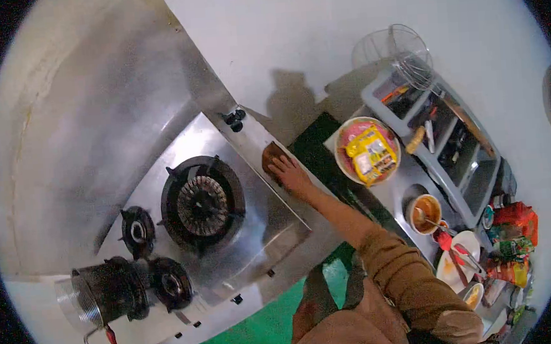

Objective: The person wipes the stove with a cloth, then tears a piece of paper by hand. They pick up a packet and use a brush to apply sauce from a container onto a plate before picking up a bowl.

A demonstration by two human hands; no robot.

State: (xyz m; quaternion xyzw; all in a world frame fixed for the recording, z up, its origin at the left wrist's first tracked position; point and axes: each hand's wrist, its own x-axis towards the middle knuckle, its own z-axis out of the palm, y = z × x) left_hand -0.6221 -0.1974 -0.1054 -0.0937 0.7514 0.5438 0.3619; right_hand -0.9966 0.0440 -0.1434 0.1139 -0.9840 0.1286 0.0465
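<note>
My right hand (290, 175) lies with its fingers stretched out on a brown, flat, cloth-like piece (273, 155). That piece rests on the steel ledge (248, 132) along the stove's right side, and part of it is hidden under the hand. Black knobs (235, 119) stand at the ledge's far end. Left of the hand, the steel stove (262, 204) carries a large round burner (202, 205). My left hand is out of sight.
Two small burners (138, 232) and a dark pot-like cylinder (115, 289) are on the left. To the right are a bowl with a yellow packet (373, 154), a sauce bowl (424, 214), a white plate (452, 271), a grey utensil tray (382, 112) and a wire basket (410, 56).
</note>
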